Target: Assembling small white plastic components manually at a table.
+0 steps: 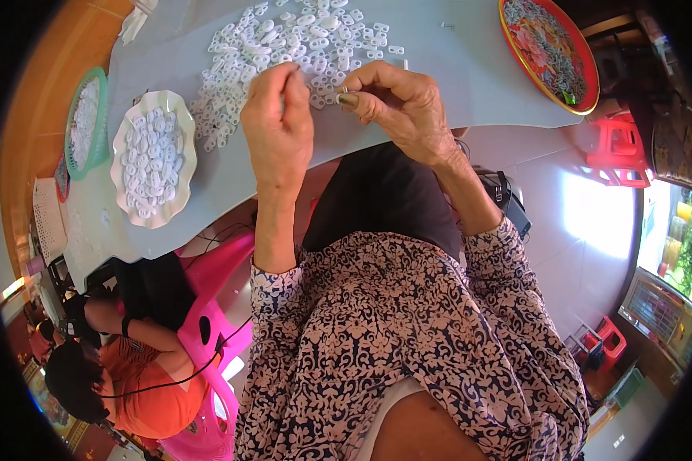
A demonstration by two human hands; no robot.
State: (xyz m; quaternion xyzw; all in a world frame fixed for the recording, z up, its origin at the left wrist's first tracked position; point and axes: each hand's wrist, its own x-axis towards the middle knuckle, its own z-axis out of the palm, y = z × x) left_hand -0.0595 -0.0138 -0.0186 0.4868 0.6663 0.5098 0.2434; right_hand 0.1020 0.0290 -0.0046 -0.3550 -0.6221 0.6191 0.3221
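Observation:
Both my hands are raised over the near edge of a heap of small white plastic pieces [284,38], each with holes in it. My left hand [277,123] is closed, its thumb against the curled fingers; whatever it holds is hidden. Close beside it, my right hand [404,111] pinches a small, thin metal screw [344,90] between thumb and forefinger. The two hands are apart by a narrow gap. To the left of them stands a white scalloped bowl [188,180] full of similar white pieces.
A red-rimmed tray [592,96] of small metal screws stands at the far right of the grey table [484,92]. A green basket [100,138] of white pieces is at the left. A person in orange [161,392] sits on a pink chair [215,330] at lower left.

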